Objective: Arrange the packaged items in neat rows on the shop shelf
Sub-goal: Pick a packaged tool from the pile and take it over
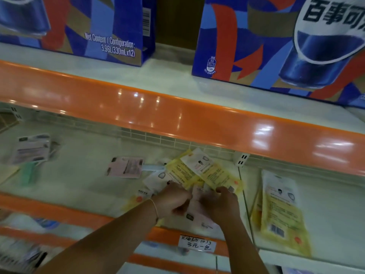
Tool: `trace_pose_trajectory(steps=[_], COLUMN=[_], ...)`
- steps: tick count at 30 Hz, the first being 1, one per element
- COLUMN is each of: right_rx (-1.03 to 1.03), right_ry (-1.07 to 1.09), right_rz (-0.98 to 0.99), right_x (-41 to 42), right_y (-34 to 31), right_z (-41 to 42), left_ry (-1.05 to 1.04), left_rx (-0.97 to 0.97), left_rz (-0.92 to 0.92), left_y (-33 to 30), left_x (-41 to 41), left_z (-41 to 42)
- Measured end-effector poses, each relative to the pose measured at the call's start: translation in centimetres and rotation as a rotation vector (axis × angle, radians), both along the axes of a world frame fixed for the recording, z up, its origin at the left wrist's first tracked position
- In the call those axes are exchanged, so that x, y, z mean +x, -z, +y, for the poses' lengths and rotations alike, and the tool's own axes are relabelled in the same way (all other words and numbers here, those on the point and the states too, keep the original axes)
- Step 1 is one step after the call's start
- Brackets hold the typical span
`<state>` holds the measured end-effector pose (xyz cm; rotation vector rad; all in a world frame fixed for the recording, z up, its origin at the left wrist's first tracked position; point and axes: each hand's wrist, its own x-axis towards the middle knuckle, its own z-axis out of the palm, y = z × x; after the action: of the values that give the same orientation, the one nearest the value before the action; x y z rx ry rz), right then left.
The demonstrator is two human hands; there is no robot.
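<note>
Price tag [197, 243]: handwritten white card on the orange front edge of the middle shelf [83, 186], just below the hands.
Lower shelves: blurred packs [21, 256] at bottom left; contents cannot be told.
Left hand [171, 200]: fingers curled round the white-and-yellow packets at the shelf front; thin bracelet [155, 209] on the wrist.
Right hand [221, 202]: fingers curled over the same loose packets [199, 216], touching the left hand's bundle; the exact packet held cannot be told through blur.
Packet pile [205, 171]: yellow-and-white flat packets, overlapping and skewed, lying on the middle shelf right section just beyond the hands; not in rows.
Divider [245, 196]: thin upright panel just right of the pile, separating two shelf bays.
Right bay: one stack of yellow packets [282, 212], lying flat, roughly square to the shelf, well apart from the pile.
Pink packet [125, 167]: lies flat left of the pile, alone; a pale blue item [153, 167] touches its right edge.
Left packets [32, 149]: pale pack at far left with a green item [29, 173] just in front; print unreadable.
Upper shelf [177, 113]: orange lip above the middle shelf; holds two blue cartons [266, 42], the left carton [94, 26] printed 3.96L (330mL x12), a gap between them.
</note>
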<state>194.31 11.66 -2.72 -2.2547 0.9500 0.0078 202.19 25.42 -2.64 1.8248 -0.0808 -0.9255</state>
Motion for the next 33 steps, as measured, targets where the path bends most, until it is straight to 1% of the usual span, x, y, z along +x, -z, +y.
trace_pose_trajectory(steps=[8,12,14,17,19,23,25,27,29,33], right_rx=[0.185,0.123,0.108,0.139,0.215,0.474,0.565,0.702,0.826,0.931], right_ry=[0.066,0.056,0.053,0.041,0.016,-0.069,-0.096,-0.044,0.044,0.185], right_rz=[-0.135,-0.218,-0.275,-0.338,-0.342,-0.368,-0.383,-0.394,-0.421,-0.478], right_x=[-0.9,-0.4,0.2,1.5,2.4,3.5,4.1,4.8,5.6,6.7], right_y=[-0.4,-0.5,-0.5,-0.6,-0.9,-1.6,-1.8,-2.1,-1.9,-1.8], right_z=[0.7,1.2,1.5,2.2,2.8,4.7,5.8,7.0,8.0,10.1], left_ry=[0.09,0.16,0.201,0.244,0.248,0.146,0.006,-0.137,-0.197,-0.306], left_rx=[0.0,0.02,-0.003,-0.03,-0.057,-0.124,-0.186,-0.278,-0.353,-0.425], left_rz=[-0.094,-0.078,-0.107,-0.095,-0.076,-0.089,-0.065,-0.008,0.052,0.058], left_y=[-0.5,-1.1,-1.4,-1.9,-2.3,-2.9,-2.8,-2.9,-2.4,-2.7], left_x=[1.6,3.4,4.3,5.6,6.3,7.4,7.9,8.2,9.0,9.7], left_z=[1.1,3.2,4.7,7.3,9.1,12.4,13.7,15.2,16.6,18.5])
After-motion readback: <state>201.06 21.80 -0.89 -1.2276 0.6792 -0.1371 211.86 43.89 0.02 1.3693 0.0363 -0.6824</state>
